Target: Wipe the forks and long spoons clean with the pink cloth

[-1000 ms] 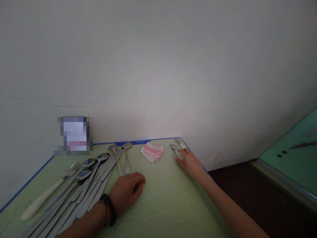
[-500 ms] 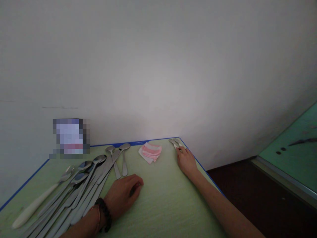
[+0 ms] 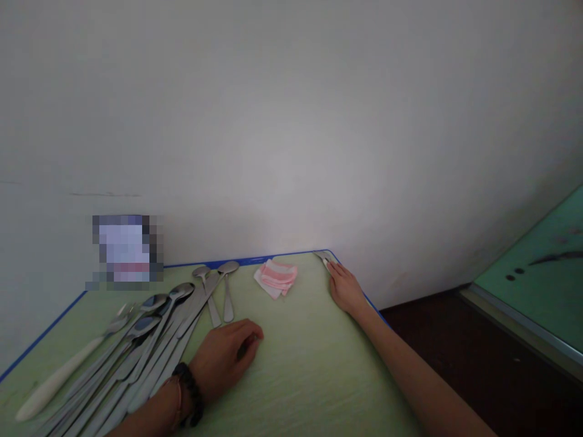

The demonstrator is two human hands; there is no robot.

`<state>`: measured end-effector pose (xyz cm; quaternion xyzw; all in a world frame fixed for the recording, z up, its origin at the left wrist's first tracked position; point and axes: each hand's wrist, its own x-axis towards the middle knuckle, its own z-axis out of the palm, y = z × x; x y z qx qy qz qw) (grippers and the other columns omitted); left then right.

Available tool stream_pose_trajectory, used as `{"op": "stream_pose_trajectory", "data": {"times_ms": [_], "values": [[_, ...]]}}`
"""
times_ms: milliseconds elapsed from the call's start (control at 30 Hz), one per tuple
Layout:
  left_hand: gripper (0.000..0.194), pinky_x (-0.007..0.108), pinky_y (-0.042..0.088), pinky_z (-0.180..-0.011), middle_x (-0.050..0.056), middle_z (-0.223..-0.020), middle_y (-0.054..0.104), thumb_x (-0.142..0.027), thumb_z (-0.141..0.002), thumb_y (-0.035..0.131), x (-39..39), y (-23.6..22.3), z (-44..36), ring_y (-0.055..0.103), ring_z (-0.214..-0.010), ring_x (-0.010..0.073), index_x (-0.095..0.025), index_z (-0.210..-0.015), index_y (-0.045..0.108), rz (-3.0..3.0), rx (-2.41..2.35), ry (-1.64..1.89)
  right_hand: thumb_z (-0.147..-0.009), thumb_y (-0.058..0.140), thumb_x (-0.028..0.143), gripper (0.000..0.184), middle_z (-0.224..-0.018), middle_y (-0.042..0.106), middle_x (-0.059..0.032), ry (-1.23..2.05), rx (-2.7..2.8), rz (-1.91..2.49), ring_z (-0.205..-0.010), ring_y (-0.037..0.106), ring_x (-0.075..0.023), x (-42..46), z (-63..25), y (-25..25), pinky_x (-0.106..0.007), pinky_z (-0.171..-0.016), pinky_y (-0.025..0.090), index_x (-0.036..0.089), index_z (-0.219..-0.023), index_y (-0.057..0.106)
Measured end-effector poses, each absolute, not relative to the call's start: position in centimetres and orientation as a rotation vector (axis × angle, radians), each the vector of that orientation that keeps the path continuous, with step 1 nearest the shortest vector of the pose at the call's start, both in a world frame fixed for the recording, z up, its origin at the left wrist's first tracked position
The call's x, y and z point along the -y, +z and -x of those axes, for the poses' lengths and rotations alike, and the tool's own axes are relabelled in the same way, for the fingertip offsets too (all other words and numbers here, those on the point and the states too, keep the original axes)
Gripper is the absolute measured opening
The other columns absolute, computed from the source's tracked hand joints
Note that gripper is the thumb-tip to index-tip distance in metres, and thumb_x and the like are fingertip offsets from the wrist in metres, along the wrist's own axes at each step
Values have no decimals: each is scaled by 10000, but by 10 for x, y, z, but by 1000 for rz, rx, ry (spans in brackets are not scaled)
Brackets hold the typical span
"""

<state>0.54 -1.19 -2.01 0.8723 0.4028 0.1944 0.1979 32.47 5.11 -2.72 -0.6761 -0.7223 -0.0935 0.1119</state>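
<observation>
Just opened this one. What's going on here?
The person's right hand partly covers pale-handled metal cutlery at the far right corner of a pale green, blue-edged table. The left hand is loosely curled beside a spread of silver metal spoons and other cutlery; nothing shows in its grasp. A pink-and-white striped cloth lies between the two groups.

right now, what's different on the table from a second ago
The right hand has moved the nearer fork-like piece away from the person, to the far right corner of the table, close by the other piece; its fingers now hide most of both. The left hand, pink cloth and spoons stayed put.
</observation>
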Motion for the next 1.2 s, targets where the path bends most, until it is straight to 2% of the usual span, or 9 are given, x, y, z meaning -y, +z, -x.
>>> {"op": "stream_pose_trajectory", "data": {"times_ms": [300,500,600,700,933,1067,1200], "values": [[165,257,411,-663,7,-778,632,-197,-831,420,12,-21,-5,589,-699,156,-220,-877,577,-2437,-1128,552,-832,281,161,493,-1339,453,-124,-348,2101,2046,-1225,420,-242,-52,-328,-29,-384,-1011,327,78,-1299,414],[165,254,411,-660,8,-779,636,-188,-821,424,14,-17,-5,591,-706,157,-216,-867,580,-2429,-1142,542,-832,328,190,462,-1334,464,-107,-456,2052,2041,-1224,406,-242,-48,-323,-30,-419,-1041,246,127,-1274,449],[169,245,411,-650,11,-776,638,-191,-820,418,15,-15,-5,588,-694,153,-212,-861,580,-2439,-1145,545,-821,362,192,457,-1341,453,-112,-525,2009,1997,-1234,381,-245,-46,-319,-28,-436,-1056,197,115,-1262,451],[171,249,413,-658,13,-786,643,-199,-822,417,15,-13,-6,588,-698,154,-211,-867,582,-2442,-1141,544,-806,364,145,450,-1324,465,-128,-548,2044,1885,-1236,369,-235,-43,-308,-26,-422,-1056,199,95,-1242,462],[166,247,420,-641,13,-779,645,-195,-816,437,16,-6,-6,586,-684,153,-199,-882,590,-2418,-1204,513,-777,378,100,499,-1283,485,-116,-333,2209,1487,-1191,396,-228,-37,-241,-26,-419,-1003,306,154,-1271,422],[175,207,431,-602,-6,-766,639,-214,-836,435,11,11,2,580,-631,120,-195,-934,578,-2411,-1266,453,-765,401,99,528,-1322,442,-110,-209,2170,1536,-1211,366,-225,-35,-197,-27,-383,-1009,300,167,-1288,401],[167,246,436,-676,21,-853,642,-236,-842,429,-7,37,29,591,-729,150,-190,-894,580,-2433,-1463,353,-805,404,170,422,-1249,509,-126,-122,2150,1637,-1152,419,-232,-35,-169,-31,-368,-993,298,143,-1219,480]]}}
